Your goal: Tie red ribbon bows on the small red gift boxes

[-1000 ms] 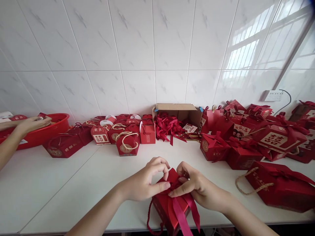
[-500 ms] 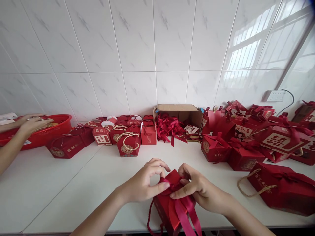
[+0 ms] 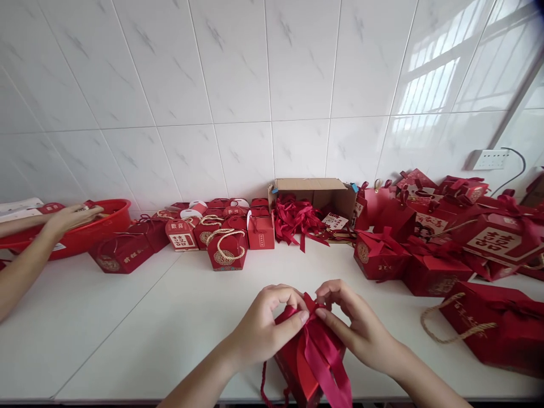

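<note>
A red gift box with a dark red cord handle lies at the table's front edge. On its top is a crimson ribbon, its two tails hanging toward me. My left hand pinches the ribbon at the knot between thumb and forefinger. From the other side, my right hand closes thumb and fingers on the ribbon, close to the left fingertips. The ribbon loops are partly hidden behind my fingers.
Red boxes with rope handles stand along the wall. A cardboard box spills red ribbons. More ribboned boxes crowd the right. At far left another person's hands reach into a red basin.
My fingertips have come closer together at the knot, both thumbs now pinching the ribbon. The view has shifted slightly, and the other person's hands have moved within the basin.
</note>
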`<state>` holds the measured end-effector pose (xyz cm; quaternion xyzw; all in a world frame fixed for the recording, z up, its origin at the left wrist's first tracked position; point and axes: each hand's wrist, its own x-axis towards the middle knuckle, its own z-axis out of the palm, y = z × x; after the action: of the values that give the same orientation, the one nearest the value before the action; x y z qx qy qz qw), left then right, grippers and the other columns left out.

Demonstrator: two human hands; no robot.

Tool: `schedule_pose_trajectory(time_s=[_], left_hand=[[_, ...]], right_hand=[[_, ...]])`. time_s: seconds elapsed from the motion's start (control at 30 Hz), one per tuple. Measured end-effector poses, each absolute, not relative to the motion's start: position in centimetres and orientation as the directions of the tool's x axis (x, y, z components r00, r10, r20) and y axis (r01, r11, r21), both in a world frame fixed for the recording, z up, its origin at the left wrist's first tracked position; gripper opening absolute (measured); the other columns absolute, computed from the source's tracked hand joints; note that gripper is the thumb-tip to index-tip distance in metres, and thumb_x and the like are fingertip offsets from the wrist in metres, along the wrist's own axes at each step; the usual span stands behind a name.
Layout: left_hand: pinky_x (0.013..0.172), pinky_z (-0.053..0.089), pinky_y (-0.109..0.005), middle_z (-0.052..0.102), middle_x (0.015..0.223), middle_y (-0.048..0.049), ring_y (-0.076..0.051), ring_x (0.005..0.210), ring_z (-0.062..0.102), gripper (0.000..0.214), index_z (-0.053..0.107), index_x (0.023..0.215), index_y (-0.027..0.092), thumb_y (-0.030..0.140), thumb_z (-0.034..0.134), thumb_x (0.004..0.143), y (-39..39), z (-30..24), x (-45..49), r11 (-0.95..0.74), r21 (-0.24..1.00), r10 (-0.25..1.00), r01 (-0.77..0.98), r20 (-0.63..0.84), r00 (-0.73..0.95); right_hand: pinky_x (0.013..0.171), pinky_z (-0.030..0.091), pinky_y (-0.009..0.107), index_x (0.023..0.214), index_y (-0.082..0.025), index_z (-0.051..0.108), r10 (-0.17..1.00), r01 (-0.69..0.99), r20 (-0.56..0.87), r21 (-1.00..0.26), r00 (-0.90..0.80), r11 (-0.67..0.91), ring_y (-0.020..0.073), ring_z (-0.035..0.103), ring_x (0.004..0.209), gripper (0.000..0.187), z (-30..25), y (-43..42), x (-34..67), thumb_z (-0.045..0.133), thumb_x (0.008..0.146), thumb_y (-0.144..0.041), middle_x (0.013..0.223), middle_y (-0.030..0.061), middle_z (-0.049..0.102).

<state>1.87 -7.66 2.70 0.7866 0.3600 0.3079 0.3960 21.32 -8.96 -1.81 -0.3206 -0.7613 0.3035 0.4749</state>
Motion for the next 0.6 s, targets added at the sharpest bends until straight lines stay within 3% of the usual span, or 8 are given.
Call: schedule_pose_trajectory(time_s=[0.13,0.3,0.47,0.6], left_hand=[[0.093,0.037,-0.034,0.07,0.081,-0.0031,-0.021,0.094,0.059,0.032,0.038,0.056,0.02,0.029,0.059,0.079,-7.9,2.0,2.4,-0.405,0.844,0.859,0.352,0.22,0.462],[0.105,0.022,-0.042,0.071,0.081,0.0004,-0.021,0.091,0.062,0.032,0.037,0.056,0.02,0.03,0.06,0.077,-8.0,1.3,3.1,-0.368,0.852,0.906,0.373,0.238,0.351],[0.109,0.011,-0.047,0.07,0.079,0.0018,-0.021,0.092,0.062,0.03,0.036,0.056,0.019,0.027,0.059,0.075,-8.1,1.3,3.2,-0.35,0.844,0.911,0.406,0.208,0.355],[0.111,0.007,-0.047,0.07,0.079,0.0016,-0.023,0.097,0.063,0.023,0.046,0.057,0.021,0.026,0.061,0.073,-8.1,1.3,3.1,-0.338,0.851,0.91,0.402,0.188,0.369]], right_hand=[[0.078,0.045,0.025,0.107,-0.03,0.048,0.786,0.196,0.523,-0.777,-0.329,0.599,0.0131,0.05,0.088,0.018,-2.0,-9.0,21.4,0.046,0.093,-0.019,0.095,0.0,0.055],[0.077,0.045,0.025,0.103,-0.028,0.05,0.784,0.18,0.528,-0.78,-0.326,0.6,0.0133,0.052,0.085,0.014,-1.9,-8.9,21.4,0.046,0.093,-0.02,0.092,0.0005,0.056],[0.074,0.044,0.027,0.091,-0.024,0.052,0.811,0.177,0.499,-0.807,-0.305,0.563,0.0137,0.052,0.08,0.005,-2.2,-8.8,21.4,0.047,0.092,-0.023,0.084,0.0005,0.055],[0.072,0.043,0.027,0.085,-0.023,0.051,0.832,0.171,0.487,-0.825,-0.267,0.538,0.0144,0.052,0.078,0.009,-2.8,-8.8,21.6,0.047,0.093,-0.026,0.082,0.0008,0.055]])
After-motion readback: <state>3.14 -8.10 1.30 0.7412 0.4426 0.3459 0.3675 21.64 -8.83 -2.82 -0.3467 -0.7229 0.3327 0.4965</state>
